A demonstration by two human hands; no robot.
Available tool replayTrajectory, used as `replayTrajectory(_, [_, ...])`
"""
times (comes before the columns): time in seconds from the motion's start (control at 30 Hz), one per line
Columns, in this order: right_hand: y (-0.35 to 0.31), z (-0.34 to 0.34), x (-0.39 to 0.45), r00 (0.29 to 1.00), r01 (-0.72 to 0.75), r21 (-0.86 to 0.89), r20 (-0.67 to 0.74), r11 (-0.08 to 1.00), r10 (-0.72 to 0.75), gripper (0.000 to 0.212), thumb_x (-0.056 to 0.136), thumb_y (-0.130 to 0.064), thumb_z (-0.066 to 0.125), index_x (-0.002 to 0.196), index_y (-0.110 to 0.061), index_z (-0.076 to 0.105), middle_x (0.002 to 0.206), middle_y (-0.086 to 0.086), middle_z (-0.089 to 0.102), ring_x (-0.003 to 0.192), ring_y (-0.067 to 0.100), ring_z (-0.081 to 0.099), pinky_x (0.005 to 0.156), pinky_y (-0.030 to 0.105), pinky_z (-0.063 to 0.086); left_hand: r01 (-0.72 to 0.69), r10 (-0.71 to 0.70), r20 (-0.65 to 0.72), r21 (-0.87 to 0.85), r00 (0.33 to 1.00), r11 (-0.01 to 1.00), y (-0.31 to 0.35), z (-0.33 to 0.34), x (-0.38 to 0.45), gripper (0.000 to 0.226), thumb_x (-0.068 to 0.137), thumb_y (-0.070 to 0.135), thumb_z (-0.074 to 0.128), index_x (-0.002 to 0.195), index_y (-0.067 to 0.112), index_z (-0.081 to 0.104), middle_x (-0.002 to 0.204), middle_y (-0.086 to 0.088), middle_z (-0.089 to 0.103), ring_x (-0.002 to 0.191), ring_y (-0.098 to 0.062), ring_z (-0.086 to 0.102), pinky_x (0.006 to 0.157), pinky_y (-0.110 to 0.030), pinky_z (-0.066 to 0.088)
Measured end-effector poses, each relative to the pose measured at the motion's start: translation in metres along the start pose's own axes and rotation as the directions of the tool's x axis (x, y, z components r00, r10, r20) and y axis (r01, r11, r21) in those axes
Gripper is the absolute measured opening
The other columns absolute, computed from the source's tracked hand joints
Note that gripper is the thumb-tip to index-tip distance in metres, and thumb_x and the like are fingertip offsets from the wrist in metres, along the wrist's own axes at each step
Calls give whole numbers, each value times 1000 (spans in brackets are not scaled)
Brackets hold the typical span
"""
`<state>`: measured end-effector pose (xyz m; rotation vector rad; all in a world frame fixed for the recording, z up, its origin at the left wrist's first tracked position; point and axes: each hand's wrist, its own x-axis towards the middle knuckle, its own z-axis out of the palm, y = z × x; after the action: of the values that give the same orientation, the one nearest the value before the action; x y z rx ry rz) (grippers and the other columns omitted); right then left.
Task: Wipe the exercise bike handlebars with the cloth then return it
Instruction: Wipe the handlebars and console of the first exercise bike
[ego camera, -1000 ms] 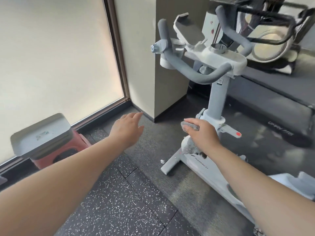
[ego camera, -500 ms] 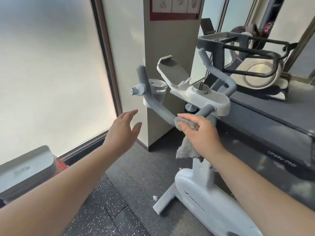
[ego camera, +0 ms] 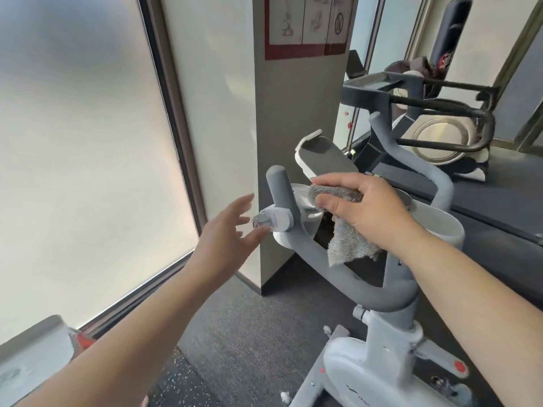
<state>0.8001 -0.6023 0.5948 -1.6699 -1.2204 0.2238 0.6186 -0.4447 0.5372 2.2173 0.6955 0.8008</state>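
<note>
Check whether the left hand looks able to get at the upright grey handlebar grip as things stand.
Probably yes. The left hand is open, its fingertips near the knob beside the handlebar grip, with nothing between them. The right hand holds the cloth off to the other side.

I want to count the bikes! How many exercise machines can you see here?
2. The white exercise bike stands close in front, under the right hand holding the grey cloth. A darker machine sits behind it at the upper right. More may be out of view.
</note>
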Motion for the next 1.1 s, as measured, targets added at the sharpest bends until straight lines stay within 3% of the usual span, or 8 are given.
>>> replayTrajectory(0.17, [12, 1, 22, 998, -68, -12, -10, 998, 68, 43, 61, -54, 77, 102, -47, 66, 103, -22, 69, 104, -6, 61, 91, 31, 51, -40, 36, 110, 35, 993, 999, -5, -2, 26, 46, 72, 43, 77, 115, 40, 62, 94, 30, 64, 85, 15, 58, 72, -4, 45])
replayTrajectory(0.27, [15, -3, 35, 996, -87, 7, -11, 996, 87, 44, 55, -59, 78, 91, -40, 62, 92, -14, 72, 93, 5, 66, 87, 38, 53, -28, 24, 144, 23, 989, 999, -5, -3, 34, 44, 67, 43, 80, 108, 42, 65, 89, 32, 64, 80, 12, 60, 67, 0, 42])
replayTrajectory(0.37, [13, -4, 50, 999, -26, 98, 47, 995, 21, 37, 61, -55, 79, 87, -33, 65, 77, -7, 70, 70, 11, 63, 70, 33, 51, -10, 2, 186, 42, 983, 999, -4, -8, 40, 44, 63, 46, 81, 104, 46, 64, 85, 36, 63, 80, 13, 60, 64, 0, 41])
replayTrajectory(0.43, [10, -2, 62, 998, -13, 141, 69, 990, 3, 34, 64, -55, 78, 87, -33, 67, 77, -1, 67, 69, 14, 59, 68, 33, 48, 0, -12, 200, 60, 980, 998, -3, -9, 41, 44, 63, 44, 82, 104, 46, 64, 79, 40, 61, 79, 14, 59, 63, 0, 41])
replayTrajectory(0.57, [-1, 8, 82, 998, 52, 68, 33, 996, -55, 27, 67, -56, 76, 88, -40, 73, 87, -16, 72, 81, 5, 65, 77, 32, 52, 25, -47, 197, 114, 979, 993, 2, -9, 41, 46, 66, 41, 82, 109, 41, 66, 81, 32, 63, 77, 13, 58, 63, -2, 42])
replayTrajectory(0.77, [-13, 32, 83, 952, 306, -134, 23, 943, -306, 18, 75, -23, 80, 92, -18, 77, 95, -2, 69, 94, 7, 63, 88, 23, 49, 67, -87, 199, 105, 976, 992, 7, -9, 39, 47, 67, 39, 82, 111, 38, 67, 79, 31, 63, 74, 10, 60, 66, -8, 47])
replayTrajectory(0.9, [-6, 36, 71, 936, 346, -186, 9, 919, -351, 22, 75, -20, 80, 95, -15, 77, 95, 1, 66, 93, 6, 62, 86, 21, 49, 76, -89, 173, 82, 981, 994, 7, -8, 38, 43, 67, 37, 82, 108, 36, 69, 65, 33, 59, 64, 13, 55, 58, -3, 37])
replayTrajectory(1.1, [7, 41, 46, 941, 328, -184, -28, 927, -338, 29, 71, -17, 82, 99, -17, 75, 97, 0, 56, 97, -5, 56, 91, 8, 41, 32, -46, 142, 100, 989, 994, 9, -7, 35, 43, 69, 36, 80, 110, 33, 69, 67, 27, 59, 64, 12, 54, 57, -3, 37])
